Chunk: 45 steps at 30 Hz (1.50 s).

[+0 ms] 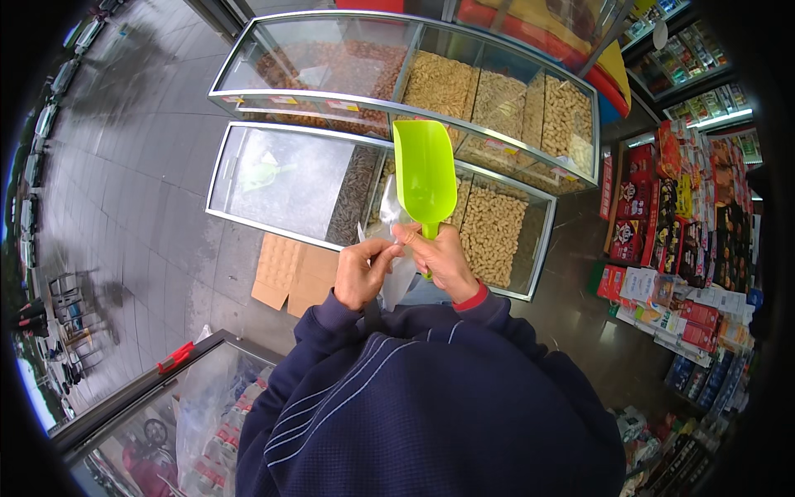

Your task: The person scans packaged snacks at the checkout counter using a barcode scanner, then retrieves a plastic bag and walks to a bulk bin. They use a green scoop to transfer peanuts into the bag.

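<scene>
A lime-green plastic scoop [427, 168] points away from me, its bowl bare inside. My right hand [440, 256] grips its handle. Between both hands is a thin clear plastic bag [397, 282], pinched by the fingertips of my left hand [366, 270] and touched by my right thumb. Part of the bag hangs below my fingers. Under my hands lies the nearer glass-topped display case [273, 186], holding dark sunflower seeds [355, 196] and unshelled peanuts [495, 228]. A second green scoop [264, 174] shows faintly at its left end.
Behind it stands a longer glass display case [310, 93] of nuts and seeds with price tags. Flattened cardboard [298, 270] sits by the nearer case. Packaged goods [677, 223] fill shelves at right. A glass-fronted cabinet [205, 422] with bottles is at lower left; grey paving [143, 168] spreads beyond.
</scene>
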Each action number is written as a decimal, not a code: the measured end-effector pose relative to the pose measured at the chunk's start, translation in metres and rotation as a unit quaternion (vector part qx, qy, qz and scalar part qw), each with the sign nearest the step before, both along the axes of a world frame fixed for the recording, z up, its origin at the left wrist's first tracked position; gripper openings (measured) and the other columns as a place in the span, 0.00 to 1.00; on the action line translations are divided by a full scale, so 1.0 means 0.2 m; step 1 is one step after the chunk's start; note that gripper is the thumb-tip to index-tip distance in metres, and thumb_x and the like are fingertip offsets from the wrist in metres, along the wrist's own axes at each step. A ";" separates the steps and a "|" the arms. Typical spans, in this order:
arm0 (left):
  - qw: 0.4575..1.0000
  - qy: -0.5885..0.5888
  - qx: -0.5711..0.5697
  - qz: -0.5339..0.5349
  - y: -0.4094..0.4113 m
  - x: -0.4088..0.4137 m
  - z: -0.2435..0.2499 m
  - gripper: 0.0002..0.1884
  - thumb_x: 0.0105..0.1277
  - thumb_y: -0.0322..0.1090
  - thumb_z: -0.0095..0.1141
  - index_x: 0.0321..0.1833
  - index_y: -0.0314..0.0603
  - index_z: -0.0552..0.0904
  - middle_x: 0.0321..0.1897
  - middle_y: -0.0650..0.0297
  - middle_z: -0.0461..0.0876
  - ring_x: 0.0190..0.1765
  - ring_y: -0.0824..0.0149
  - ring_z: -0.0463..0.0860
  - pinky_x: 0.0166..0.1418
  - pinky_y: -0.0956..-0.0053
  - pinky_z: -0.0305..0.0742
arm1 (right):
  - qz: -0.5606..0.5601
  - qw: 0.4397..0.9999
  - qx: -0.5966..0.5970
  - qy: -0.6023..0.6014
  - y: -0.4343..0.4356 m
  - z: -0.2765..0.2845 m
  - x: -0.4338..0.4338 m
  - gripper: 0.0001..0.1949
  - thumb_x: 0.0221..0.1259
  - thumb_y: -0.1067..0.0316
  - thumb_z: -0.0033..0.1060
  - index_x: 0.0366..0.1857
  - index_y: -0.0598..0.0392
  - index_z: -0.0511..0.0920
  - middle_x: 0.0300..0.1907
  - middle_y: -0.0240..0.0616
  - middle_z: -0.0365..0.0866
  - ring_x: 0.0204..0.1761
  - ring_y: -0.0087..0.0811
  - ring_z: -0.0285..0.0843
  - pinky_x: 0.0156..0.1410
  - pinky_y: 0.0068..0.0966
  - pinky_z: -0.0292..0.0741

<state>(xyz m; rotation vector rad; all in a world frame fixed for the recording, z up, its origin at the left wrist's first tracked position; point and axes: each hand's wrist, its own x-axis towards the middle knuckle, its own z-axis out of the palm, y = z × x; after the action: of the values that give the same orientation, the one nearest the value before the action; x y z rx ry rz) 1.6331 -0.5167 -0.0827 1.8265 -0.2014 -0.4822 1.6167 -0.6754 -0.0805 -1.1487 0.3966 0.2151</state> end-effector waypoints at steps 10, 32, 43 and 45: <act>0.931 -0.313 0.186 -0.014 0.00 0.06 0.03 0.13 0.49 0.28 0.67 0.39 0.43 0.83 0.28 0.62 0.78 0.33 0.60 0.77 0.39 0.68 0.71 | -0.101 0.994 -0.034 -0.019 -0.05 -0.06 0.03 0.07 0.58 0.69 0.65 0.28 0.61 0.80 0.24 0.35 0.80 0.14 0.14 0.63 0.17 0.14 0.58; 0.957 -0.258 0.124 0.038 -0.11 0.02 0.07 0.03 0.57 0.29 0.63 0.34 0.40 0.84 0.27 0.60 0.80 0.26 0.57 0.78 0.30 0.68 0.71 | -0.090 0.991 -0.094 -0.031 -0.03 -0.01 0.00 0.14 0.63 0.65 0.59 0.18 0.57 0.75 0.15 0.27 0.73 0.14 0.14 0.62 0.18 0.16 0.58; 0.985 -0.135 0.098 0.040 -0.05 0.05 0.10 0.07 0.52 0.32 0.70 0.27 0.36 0.85 0.19 0.61 0.80 0.17 0.73 0.73 0.23 0.77 0.67 | -0.075 0.988 -0.115 -0.071 0.00 0.01 0.00 0.12 0.62 0.61 0.64 0.27 0.59 0.78 0.17 0.29 0.74 0.12 0.13 0.60 0.16 0.14 0.56; 0.994 -0.081 0.048 0.048 -0.03 0.06 0.06 0.09 0.52 0.32 0.71 0.26 0.35 0.84 0.18 0.63 0.80 0.18 0.77 0.71 0.23 0.78 0.66 | -0.041 0.988 -0.118 -0.089 -0.02 0.02 -0.01 0.11 0.61 0.62 0.64 0.28 0.59 0.79 0.18 0.26 0.74 0.17 0.14 0.63 0.21 0.15 0.59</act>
<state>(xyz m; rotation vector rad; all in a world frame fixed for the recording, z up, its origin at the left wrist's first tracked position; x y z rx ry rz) 1.6452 -0.5235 -0.0713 1.9618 -0.2022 -0.2810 1.6154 -0.6802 -0.0766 -1.3690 0.3163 -0.0075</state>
